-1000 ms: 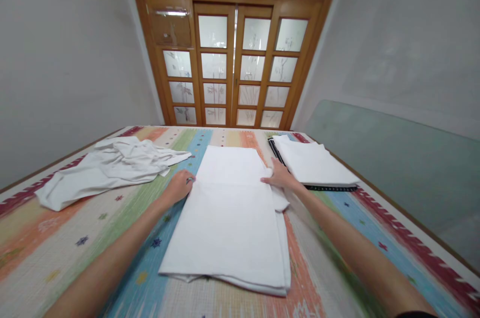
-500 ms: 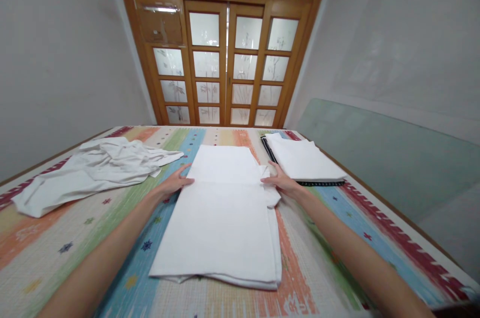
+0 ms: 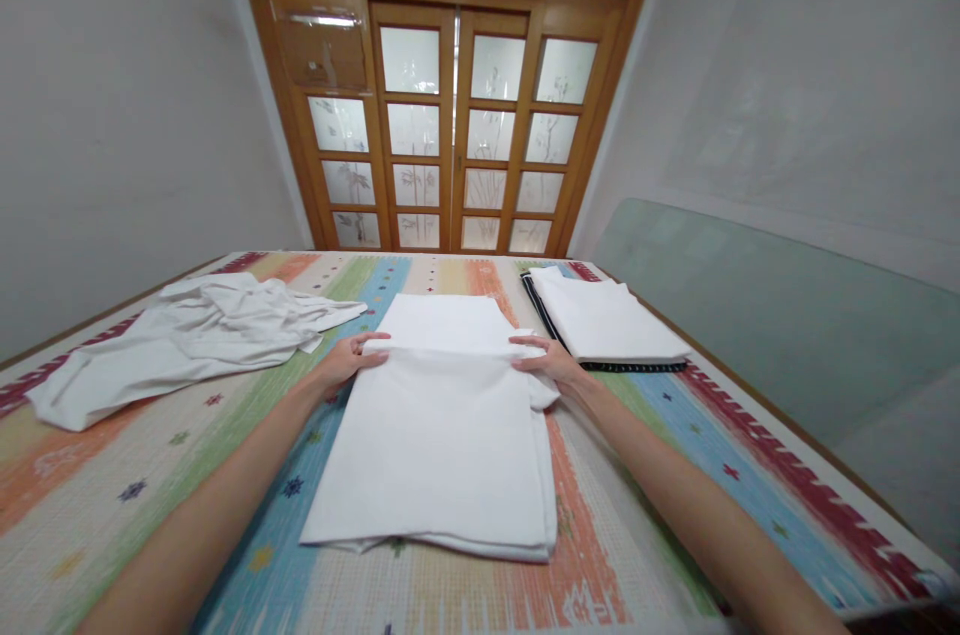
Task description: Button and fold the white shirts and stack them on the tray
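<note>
Our left hand's thumb and forefinger (image 3: 376,336) look closed in a pinch on the left end of a low ridge of cloth (image 3: 450,352), and the right hand (image 3: 551,362) pinches its other end. We cannot make out how the remaining fingers of the left hand (image 3: 349,362) are curled. The ridge runs across a folded white garment (image 3: 427,445), which lies flat at the middle of the table, its near hem layered and slightly uneven. By the right wrist a loose bunch of white cloth (image 3: 544,393) sticks out past the side edge; we cannot tell whether it is a sleeve.

We judge the step in hand to be taking up a crosswise fold. The next move calls for both pinches to travel together, level, keeping the side edges aligned and that bunch tucked in.

Around it, the striped tablecloth (image 3: 225,475) shows in a wide band on the left, reaching to a crumpled white garment (image 3: 232,320). On the right, a folded white cloth (image 3: 615,315) atop a dark, white-dotted cloth (image 3: 637,367) sits near our right hand, leaving tighter sideways room there.
</note>
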Demonstrator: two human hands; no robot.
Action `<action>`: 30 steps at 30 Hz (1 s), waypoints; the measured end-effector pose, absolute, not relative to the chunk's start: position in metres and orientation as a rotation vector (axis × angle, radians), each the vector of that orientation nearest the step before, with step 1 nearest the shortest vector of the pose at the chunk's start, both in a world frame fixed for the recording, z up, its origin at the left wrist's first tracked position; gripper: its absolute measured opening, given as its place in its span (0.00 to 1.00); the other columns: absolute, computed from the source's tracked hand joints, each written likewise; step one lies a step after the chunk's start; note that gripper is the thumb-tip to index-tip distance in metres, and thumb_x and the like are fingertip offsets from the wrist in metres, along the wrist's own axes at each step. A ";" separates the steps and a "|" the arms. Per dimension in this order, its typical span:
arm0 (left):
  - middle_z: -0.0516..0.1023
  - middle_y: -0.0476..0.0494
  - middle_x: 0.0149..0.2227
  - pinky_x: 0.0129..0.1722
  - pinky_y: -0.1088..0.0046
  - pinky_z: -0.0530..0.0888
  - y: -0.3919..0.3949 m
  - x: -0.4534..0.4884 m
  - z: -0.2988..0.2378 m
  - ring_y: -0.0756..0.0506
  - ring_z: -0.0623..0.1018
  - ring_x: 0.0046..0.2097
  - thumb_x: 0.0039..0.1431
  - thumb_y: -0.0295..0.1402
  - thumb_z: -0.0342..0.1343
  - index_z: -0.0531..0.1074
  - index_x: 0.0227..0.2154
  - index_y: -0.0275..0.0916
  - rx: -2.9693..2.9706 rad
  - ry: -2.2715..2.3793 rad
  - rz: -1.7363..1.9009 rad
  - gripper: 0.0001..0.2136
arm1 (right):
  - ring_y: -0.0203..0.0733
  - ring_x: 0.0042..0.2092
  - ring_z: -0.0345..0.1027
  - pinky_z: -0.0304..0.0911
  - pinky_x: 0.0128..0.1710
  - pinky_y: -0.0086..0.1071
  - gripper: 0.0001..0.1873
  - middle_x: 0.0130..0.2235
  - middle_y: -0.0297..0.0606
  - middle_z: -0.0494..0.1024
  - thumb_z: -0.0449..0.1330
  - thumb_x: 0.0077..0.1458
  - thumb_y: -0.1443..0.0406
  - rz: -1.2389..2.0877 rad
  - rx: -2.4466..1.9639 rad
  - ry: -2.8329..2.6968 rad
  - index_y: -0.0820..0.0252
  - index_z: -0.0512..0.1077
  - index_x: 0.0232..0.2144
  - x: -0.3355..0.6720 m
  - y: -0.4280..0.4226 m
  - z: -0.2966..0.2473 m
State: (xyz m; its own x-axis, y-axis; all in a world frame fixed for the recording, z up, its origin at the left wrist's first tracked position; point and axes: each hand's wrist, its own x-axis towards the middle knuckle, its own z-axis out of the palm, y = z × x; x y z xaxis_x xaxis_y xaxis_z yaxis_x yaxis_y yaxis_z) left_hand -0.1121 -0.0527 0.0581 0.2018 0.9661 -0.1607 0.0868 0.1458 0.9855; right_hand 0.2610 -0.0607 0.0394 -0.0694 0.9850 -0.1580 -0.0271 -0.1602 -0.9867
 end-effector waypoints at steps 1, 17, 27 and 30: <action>0.80 0.46 0.30 0.26 0.73 0.74 -0.051 -0.114 0.059 0.47 0.78 0.27 0.29 0.43 0.74 0.70 0.48 0.35 1.237 1.171 0.928 0.39 | 0.40 0.31 0.75 0.72 0.34 0.33 0.33 0.35 0.38 0.81 0.75 0.24 0.69 1.387 -1.245 -1.138 0.60 0.78 0.41 0.260 -0.062 0.042; 0.78 0.46 0.28 0.32 0.71 0.72 -0.059 -0.118 0.098 0.44 0.76 0.33 0.36 0.45 0.67 0.77 0.31 0.36 1.787 1.407 1.243 0.20 | 0.54 0.54 0.61 0.57 0.58 0.46 0.15 0.48 0.46 0.69 0.70 0.43 0.59 0.172 -1.457 -1.710 0.57 0.80 0.35 0.267 -0.061 0.079; 0.78 0.44 0.33 0.35 0.71 0.74 -0.091 -0.125 0.132 0.44 0.76 0.37 0.40 0.51 0.65 0.71 0.26 0.38 1.872 1.226 1.226 0.21 | 0.49 0.41 0.71 0.64 0.44 0.37 0.12 0.33 0.39 0.79 0.63 0.50 0.55 0.226 -1.183 -1.858 0.57 0.76 0.30 0.274 -0.097 0.127; 0.74 0.50 0.25 0.24 0.79 0.69 -0.102 -0.125 0.146 0.50 0.73 0.27 0.37 0.49 0.67 0.69 0.25 0.38 1.792 1.220 1.232 0.21 | 0.43 0.33 0.70 0.64 0.33 0.31 0.17 0.27 0.36 0.76 0.66 0.46 0.51 0.286 -1.187 -1.834 0.59 0.75 0.26 0.279 -0.108 0.147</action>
